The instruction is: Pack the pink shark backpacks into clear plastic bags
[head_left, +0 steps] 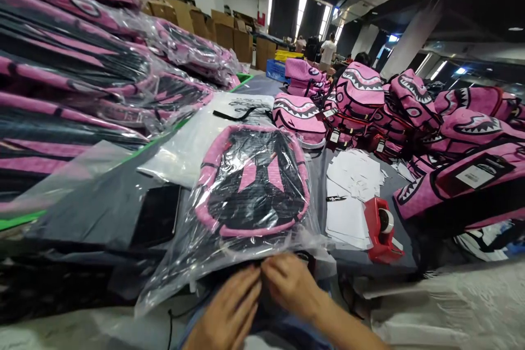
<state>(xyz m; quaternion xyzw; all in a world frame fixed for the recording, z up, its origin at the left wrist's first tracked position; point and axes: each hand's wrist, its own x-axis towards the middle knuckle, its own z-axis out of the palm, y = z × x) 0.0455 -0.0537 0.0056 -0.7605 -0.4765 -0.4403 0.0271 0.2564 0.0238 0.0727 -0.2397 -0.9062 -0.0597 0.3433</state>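
A pink and black backpack (251,180) lies inside a clear plastic bag (180,262) on the table in front of me, straps side down. The bag's loose near end hangs over the table edge. At that edge, my right hand (290,283) is closed with its fingers curled; what they pinch is hidden. Against it rests my left hand (229,306), its fingers stretched out side by side and slightly blurred. Their fingertips meet just below the bag's edge. Beneath the wrapped backpack's far end is a flat stack of plastic bags (180,147).
Wrapped backpacks (74,60) are piled on the left. Unwrapped shark-mouth backpacks (361,90) crowd the right. A black phone-like slab (156,215) lies left of the bag. Right of it are white paper slips (353,175) and a red tape dispenser (381,232).
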